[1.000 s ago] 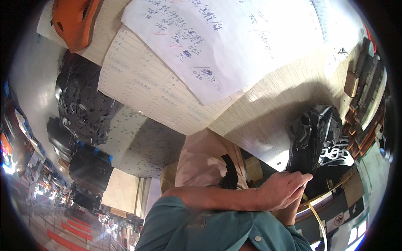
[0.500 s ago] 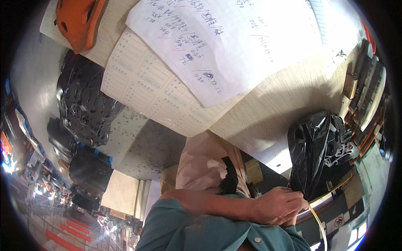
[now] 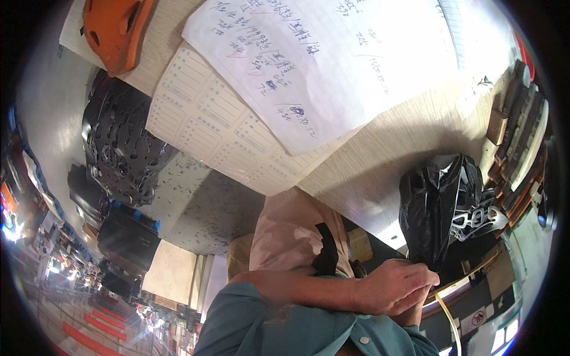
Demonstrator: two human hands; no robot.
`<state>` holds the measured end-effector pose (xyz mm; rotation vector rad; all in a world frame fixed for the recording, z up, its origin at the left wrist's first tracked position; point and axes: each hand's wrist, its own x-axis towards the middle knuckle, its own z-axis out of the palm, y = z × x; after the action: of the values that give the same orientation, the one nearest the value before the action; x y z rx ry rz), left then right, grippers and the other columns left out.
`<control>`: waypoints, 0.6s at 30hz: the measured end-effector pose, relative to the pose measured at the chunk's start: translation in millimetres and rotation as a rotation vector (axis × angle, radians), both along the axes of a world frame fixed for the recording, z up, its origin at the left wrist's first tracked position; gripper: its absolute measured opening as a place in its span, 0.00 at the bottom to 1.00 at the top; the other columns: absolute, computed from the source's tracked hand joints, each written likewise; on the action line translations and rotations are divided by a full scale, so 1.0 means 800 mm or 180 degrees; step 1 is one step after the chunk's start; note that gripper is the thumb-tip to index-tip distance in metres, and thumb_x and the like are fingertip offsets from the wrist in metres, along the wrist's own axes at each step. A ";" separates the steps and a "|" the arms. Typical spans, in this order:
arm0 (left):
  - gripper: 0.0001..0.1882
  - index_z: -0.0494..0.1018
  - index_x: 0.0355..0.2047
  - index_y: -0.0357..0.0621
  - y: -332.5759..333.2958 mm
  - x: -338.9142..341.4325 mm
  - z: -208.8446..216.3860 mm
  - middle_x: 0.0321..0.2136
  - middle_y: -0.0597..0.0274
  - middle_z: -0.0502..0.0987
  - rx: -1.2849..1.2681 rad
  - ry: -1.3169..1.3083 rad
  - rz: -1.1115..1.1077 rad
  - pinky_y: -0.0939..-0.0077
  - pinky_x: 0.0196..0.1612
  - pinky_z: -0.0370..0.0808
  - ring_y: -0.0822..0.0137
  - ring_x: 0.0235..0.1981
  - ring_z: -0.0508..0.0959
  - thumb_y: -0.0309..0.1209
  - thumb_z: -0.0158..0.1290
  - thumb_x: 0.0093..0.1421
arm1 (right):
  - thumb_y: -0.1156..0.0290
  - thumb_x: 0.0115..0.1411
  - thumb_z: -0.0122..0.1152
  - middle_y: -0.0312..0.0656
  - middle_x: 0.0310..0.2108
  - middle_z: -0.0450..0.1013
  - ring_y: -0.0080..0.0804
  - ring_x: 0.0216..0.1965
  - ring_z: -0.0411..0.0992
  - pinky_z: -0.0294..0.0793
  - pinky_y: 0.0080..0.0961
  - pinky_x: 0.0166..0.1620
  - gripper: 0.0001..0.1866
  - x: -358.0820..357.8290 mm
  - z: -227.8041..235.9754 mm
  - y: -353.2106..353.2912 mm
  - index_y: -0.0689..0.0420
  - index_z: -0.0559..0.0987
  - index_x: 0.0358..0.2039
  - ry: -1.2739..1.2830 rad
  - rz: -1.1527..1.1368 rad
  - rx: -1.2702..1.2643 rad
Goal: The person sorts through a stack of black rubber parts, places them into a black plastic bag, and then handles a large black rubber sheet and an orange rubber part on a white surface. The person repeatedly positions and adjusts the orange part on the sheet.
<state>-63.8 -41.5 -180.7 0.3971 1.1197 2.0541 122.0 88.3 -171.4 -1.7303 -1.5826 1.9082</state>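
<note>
My left hand (image 3: 389, 289) reaches across my body, its fingers closed at the narrow, gathered end of a black plastic bag (image 3: 428, 207). The bag stands up from my hands beside the table's right corner, its surface shiny and creased. Tucked below and behind the left hand, my right hand (image 3: 419, 300) shows only in part; its fingers are hidden. A thin yellowish strip (image 3: 449, 317) hangs beside the hands and curves down. Grey cut-out pieces with holes (image 3: 478, 222) sit against the bag's right side.
Handwritten paper (image 3: 332, 89) overlaps a printed form sheet (image 3: 214, 121) on the wooden table (image 3: 362, 172). An orange piece (image 3: 116, 32) lies far left. Black perforated sheets (image 3: 122, 145) hang left of the table. Flat strips (image 3: 516, 136) are stacked at the right.
The bag has shifted slightly left, and more of the grey cut-out pieces shows beside it. My hands have risen a little and remain together at its gathered end.
</note>
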 end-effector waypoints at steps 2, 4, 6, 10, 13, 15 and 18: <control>0.15 0.72 0.51 0.39 0.001 -0.001 -0.001 0.32 0.55 0.76 -0.0122 -0.0001 0.0037 0.63 0.31 0.78 0.54 0.28 0.81 0.22 0.58 0.64 | 0.53 0.76 0.45 0.49 0.55 0.76 0.37 0.55 0.75 0.74 0.35 0.60 0.29 0.000 0.002 0.002 0.65 0.73 0.62 -0.0016 0.0017 -0.0005; 0.16 0.71 0.52 0.39 0.001 -0.005 -0.004 0.31 0.55 0.76 -0.0196 -0.0022 0.0019 0.64 0.30 0.78 0.55 0.27 0.81 0.22 0.58 0.64 | 0.53 0.76 0.45 0.49 0.54 0.76 0.37 0.55 0.75 0.74 0.35 0.60 0.29 0.001 0.004 0.005 0.65 0.73 0.62 -0.0043 0.0048 -0.0002; 0.17 0.71 0.52 0.39 0.001 -0.011 -0.008 0.30 0.55 0.76 -0.0193 -0.0069 -0.0008 0.64 0.29 0.77 0.55 0.26 0.81 0.21 0.58 0.63 | 0.53 0.76 0.45 0.49 0.54 0.76 0.36 0.55 0.75 0.74 0.35 0.60 0.29 0.003 0.007 0.009 0.65 0.73 0.62 -0.0047 0.0062 0.0000; 0.19 0.71 0.52 0.38 0.001 -0.020 -0.011 0.29 0.55 0.77 -0.0205 -0.0064 0.0135 0.66 0.27 0.76 0.56 0.25 0.81 0.19 0.59 0.62 | 0.53 0.76 0.45 0.49 0.54 0.76 0.36 0.55 0.75 0.74 0.34 0.60 0.28 0.010 0.015 0.015 0.66 0.73 0.62 -0.0082 0.0089 0.0007; 0.19 0.70 0.52 0.37 0.003 -0.022 -0.011 0.30 0.54 0.78 -0.0211 -0.0074 0.0226 0.66 0.26 0.76 0.56 0.25 0.81 0.18 0.60 0.61 | 0.54 0.76 0.46 0.49 0.54 0.76 0.35 0.55 0.75 0.74 0.33 0.59 0.28 0.011 0.021 0.018 0.66 0.73 0.62 -0.0103 0.0124 -0.0003; 0.19 0.70 0.52 0.36 0.004 -0.021 -0.011 0.30 0.53 0.78 -0.0215 -0.0016 0.0268 0.65 0.26 0.76 0.56 0.25 0.81 0.18 0.60 0.61 | 0.54 0.76 0.46 0.49 0.54 0.76 0.35 0.55 0.75 0.74 0.33 0.59 0.28 0.008 0.024 0.022 0.66 0.73 0.62 -0.0069 0.0412 0.0113; 0.20 0.70 0.52 0.36 0.003 -0.019 -0.012 0.32 0.53 0.80 -0.0231 0.0049 0.0258 0.66 0.26 0.76 0.56 0.25 0.81 0.18 0.60 0.61 | 0.56 0.76 0.48 0.48 0.51 0.77 0.33 0.52 0.76 0.75 0.30 0.56 0.26 -0.002 0.031 0.035 0.67 0.74 0.59 -0.0398 0.0203 -0.0214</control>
<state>-78.7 -39.1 -190.0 0.3370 1.2340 2.0764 120.2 116.7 -146.9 -1.8824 -1.6527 1.9383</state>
